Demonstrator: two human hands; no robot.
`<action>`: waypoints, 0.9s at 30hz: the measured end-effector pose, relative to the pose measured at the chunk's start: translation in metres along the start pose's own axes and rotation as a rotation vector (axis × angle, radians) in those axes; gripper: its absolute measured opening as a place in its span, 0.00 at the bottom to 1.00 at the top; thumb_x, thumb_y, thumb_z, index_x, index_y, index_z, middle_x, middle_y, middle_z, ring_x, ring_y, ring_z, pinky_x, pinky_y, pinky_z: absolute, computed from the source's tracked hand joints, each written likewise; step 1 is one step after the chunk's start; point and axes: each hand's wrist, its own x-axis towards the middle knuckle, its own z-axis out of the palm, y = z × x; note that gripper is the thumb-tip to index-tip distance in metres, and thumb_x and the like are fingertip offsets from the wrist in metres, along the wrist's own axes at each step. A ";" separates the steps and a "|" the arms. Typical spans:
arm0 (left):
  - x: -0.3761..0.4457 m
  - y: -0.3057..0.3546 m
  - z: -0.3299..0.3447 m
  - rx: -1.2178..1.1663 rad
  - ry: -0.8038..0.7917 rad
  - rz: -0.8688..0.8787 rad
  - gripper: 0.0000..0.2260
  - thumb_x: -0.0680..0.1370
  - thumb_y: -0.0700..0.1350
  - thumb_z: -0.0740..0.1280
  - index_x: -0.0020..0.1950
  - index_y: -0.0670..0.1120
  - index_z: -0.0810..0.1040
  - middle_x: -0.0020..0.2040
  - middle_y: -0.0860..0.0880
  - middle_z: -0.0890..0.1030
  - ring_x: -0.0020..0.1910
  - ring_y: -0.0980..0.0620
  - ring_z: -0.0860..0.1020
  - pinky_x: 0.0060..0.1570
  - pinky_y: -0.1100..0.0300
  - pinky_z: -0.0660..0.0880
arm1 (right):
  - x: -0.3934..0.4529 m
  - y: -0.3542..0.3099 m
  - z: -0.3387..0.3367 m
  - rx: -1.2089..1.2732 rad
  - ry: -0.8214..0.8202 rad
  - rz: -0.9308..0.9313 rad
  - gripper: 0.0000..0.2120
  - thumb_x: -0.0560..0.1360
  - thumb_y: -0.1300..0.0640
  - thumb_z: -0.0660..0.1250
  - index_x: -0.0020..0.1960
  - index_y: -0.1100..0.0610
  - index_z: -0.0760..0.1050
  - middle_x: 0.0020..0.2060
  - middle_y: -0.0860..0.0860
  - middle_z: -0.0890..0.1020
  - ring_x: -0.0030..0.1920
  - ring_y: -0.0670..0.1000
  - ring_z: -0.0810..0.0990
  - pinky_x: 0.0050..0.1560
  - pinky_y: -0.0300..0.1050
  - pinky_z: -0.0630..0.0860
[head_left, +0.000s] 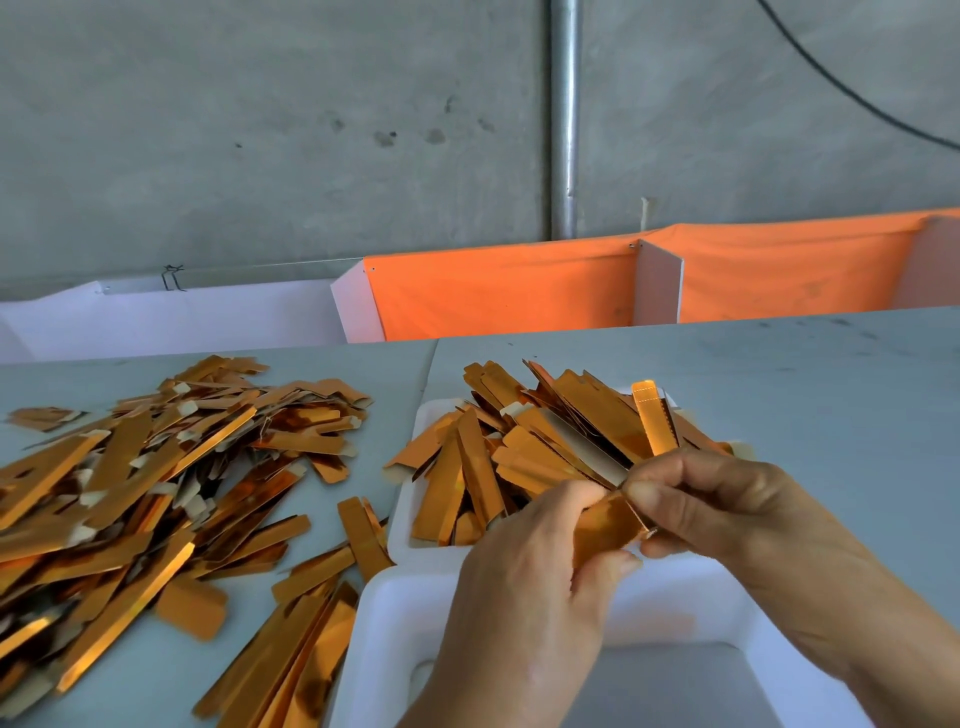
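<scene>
Gripped between both hands and held just above the join of two white trays: a gold strip (602, 525), raised clear of the stock, probably to work a crease without snagging other pieces.

Curled round its near end, the left hand (530, 582), thumb and fingers closed on the foil. Pinching the far end between thumb and bent forefinger, the right hand (727, 509), remaining fingers tucked beneath, a two-point hold suited to bending a thin, springy piece.

Just above the right fingers, an upright strip end (652, 421); impossible to tell whether part of the same piece.

Directly behind the hands, a far tray (406, 519) heaped with a pile (519, 457) of like strips, within easy reach; supply or finished lot, not clear which.

Under the wrists, a near tray (395, 597).

Off to the left, a loose heap (156, 467) spread over the counter (779, 374), kept apart from the tray's lot, presumably to separate stages of the work.

Beyond the counter's far edge, orange cloth (519, 291) stretched between white boards (657, 283), with a metal pipe (565, 119) against a grey wall (260, 130).
</scene>
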 end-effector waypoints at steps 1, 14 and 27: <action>0.000 0.000 -0.001 -0.037 0.013 -0.005 0.12 0.75 0.58 0.66 0.57 0.61 0.69 0.39 0.68 0.72 0.44 0.60 0.73 0.40 0.69 0.71 | 0.000 -0.001 -0.001 0.028 -0.003 0.006 0.08 0.68 0.54 0.66 0.39 0.55 0.82 0.36 0.52 0.83 0.37 0.46 0.81 0.39 0.36 0.77; 0.002 -0.003 -0.017 -0.389 -0.067 -0.052 0.13 0.69 0.54 0.68 0.53 0.57 0.78 0.49 0.59 0.79 0.52 0.62 0.77 0.45 0.74 0.72 | -0.001 -0.002 -0.006 0.257 -0.079 0.103 0.05 0.66 0.56 0.69 0.39 0.56 0.81 0.34 0.55 0.80 0.33 0.51 0.80 0.34 0.39 0.77; 0.002 -0.008 -0.018 -0.341 -0.095 0.004 0.12 0.70 0.52 0.69 0.53 0.59 0.78 0.51 0.59 0.78 0.54 0.60 0.77 0.51 0.69 0.74 | -0.003 -0.006 -0.001 0.107 -0.109 0.010 0.07 0.72 0.55 0.72 0.37 0.56 0.80 0.29 0.56 0.79 0.29 0.51 0.77 0.33 0.37 0.75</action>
